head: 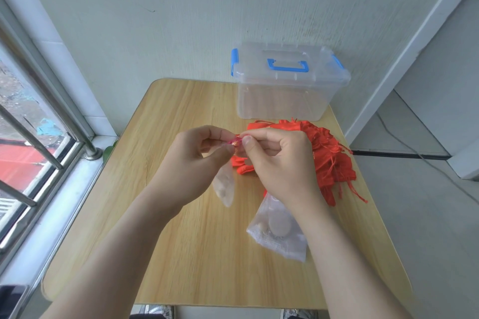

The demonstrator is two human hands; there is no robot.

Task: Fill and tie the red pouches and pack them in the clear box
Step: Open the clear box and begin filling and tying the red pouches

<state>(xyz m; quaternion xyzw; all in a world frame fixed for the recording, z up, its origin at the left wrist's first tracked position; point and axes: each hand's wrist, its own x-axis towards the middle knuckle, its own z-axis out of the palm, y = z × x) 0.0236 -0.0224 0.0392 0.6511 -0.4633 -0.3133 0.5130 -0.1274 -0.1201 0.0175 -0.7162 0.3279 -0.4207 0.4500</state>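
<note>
Both my hands are raised over the middle of the wooden table. My left hand and my right hand pinch one small red pouch with gold print between thumbs and fingers. A heap of red pouches with drawstrings lies just behind and right of my right hand. The clear box with a blue handle and clips stands at the table's back right, its lid on. A small clear bag lies under my hands. A larger clear bag with pale contents lies near my right forearm.
The table sits in a corner. A window with metal bars runs along its left side and a pale wall stands behind it. A floor cable runs to the right of the table.
</note>
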